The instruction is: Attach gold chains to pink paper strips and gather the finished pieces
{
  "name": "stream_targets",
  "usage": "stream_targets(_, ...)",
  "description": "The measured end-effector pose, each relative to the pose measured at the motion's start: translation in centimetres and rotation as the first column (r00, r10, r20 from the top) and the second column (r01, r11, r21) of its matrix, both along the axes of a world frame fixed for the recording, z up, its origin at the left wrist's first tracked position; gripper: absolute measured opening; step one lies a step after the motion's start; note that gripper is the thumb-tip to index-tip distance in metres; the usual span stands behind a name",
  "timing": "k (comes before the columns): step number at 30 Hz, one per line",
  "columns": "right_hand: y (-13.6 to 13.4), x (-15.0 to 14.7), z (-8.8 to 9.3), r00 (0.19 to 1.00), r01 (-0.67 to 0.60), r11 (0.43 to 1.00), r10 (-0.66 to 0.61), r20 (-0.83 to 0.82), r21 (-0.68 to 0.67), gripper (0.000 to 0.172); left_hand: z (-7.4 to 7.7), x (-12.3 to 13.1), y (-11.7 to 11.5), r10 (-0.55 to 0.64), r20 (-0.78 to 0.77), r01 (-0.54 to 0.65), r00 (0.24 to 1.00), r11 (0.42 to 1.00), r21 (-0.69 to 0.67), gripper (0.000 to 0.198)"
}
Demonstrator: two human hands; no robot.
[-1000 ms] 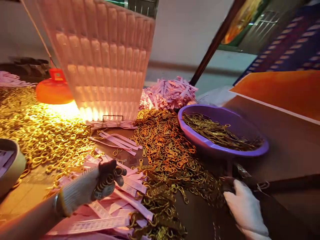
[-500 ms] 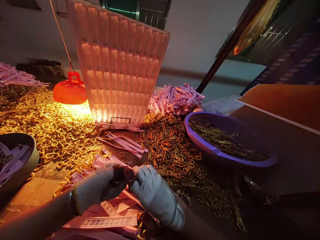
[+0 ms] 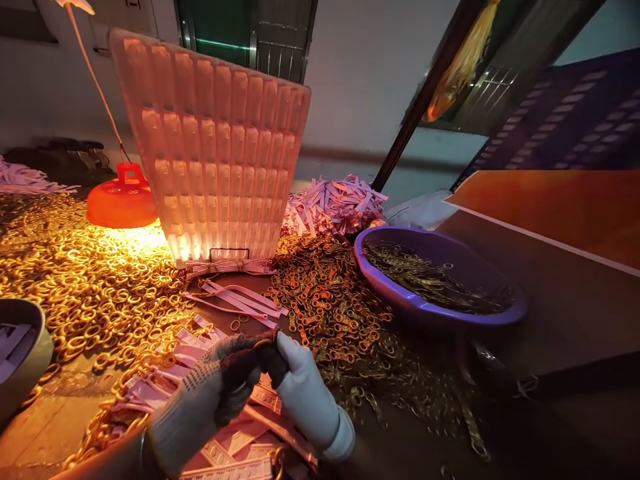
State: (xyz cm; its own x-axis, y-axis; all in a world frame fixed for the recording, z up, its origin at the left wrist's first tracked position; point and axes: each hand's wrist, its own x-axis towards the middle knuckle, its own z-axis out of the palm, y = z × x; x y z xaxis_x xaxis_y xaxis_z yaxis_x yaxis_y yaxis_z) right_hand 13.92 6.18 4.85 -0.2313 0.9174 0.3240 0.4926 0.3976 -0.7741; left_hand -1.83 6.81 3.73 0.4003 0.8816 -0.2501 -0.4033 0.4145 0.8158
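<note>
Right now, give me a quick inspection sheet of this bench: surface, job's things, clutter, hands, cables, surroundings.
Surface: brown table, bare at the right, mostly covered elsewhere.
Job's things: pink strips under the hands; gold rings heaped at left.
Clutter: darker metal links in the middle; purple basin holding more; strip heap behind; grey bowl at the left edge; ribbed tray standing upright.
Hands: left hand and right hand, both gloved, fingertips pinched together; what they pinch is hidden.
Cables: one cord running to the orange lamp.
Surroundings: pale wall, green door, dark pole leaning.
</note>
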Motion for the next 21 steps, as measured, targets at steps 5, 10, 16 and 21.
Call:
stream_targets(5,-0.9,0.7,0.8,0.881,0.131,0.991,-0.105,0.462,-0.025,0.008,-0.5,-0.4,0.8,0.175,-0.487,0.053,0.856,0.906,0.42,0.027)
stream_targets(10,-2.1,1.1,1.0,0.751,0.039,0.999,-0.052,0.658,0.034,0.015,-0.8,-0.7,0.4,0.115,-0.511,0.149,0.852,0.882,0.448,0.028)
stream_targets(16,-2.5,0.7,-0.5,0.874,0.243,0.968,-0.249,0.418,0.067,0.009,0.9,1.0,1.1,-0.164,-0.105,0.155,0.981,0.983,-0.096,0.045)
stream_targets(21,-0.2,4.3,-0.1,0.924,0.344,0.938,-0.347,0.162,0.044,0.015,1.2,1.5,7.9,-0.321,-0.291,0.335,0.901,0.942,0.001,0.047)
